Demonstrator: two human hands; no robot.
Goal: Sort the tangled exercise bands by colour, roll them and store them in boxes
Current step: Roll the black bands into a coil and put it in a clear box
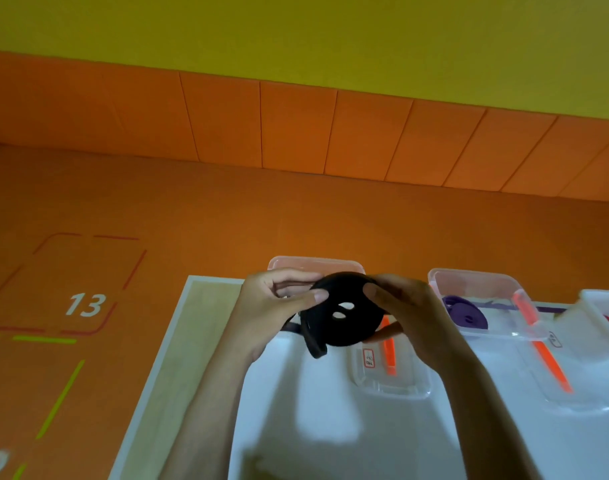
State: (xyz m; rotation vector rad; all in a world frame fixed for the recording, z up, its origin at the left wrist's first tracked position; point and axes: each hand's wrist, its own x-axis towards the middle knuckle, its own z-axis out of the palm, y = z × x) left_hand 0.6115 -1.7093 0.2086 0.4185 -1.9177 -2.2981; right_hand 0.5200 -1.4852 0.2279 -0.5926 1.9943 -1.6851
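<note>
A black exercise band [344, 317], wound into a flat roll with a loose tail hanging at its lower left, is held above the white table [330, 427]. My left hand [268, 306] pinches its left edge with thumb and fingers. My right hand [410, 313] grips its right side, thumb on the face of the roll. Behind the roll stands a clear box [316, 263], mostly hidden. A second clear box [483, 299] to the right holds a rolled purple band [464, 315].
Two clear lids with orange clips lie on the table, one lid [389, 379] below the roll and another lid [569, 375] at the right. A white container [604, 306] with something red sits at the right edge. Orange floor mats and wall surround the table.
</note>
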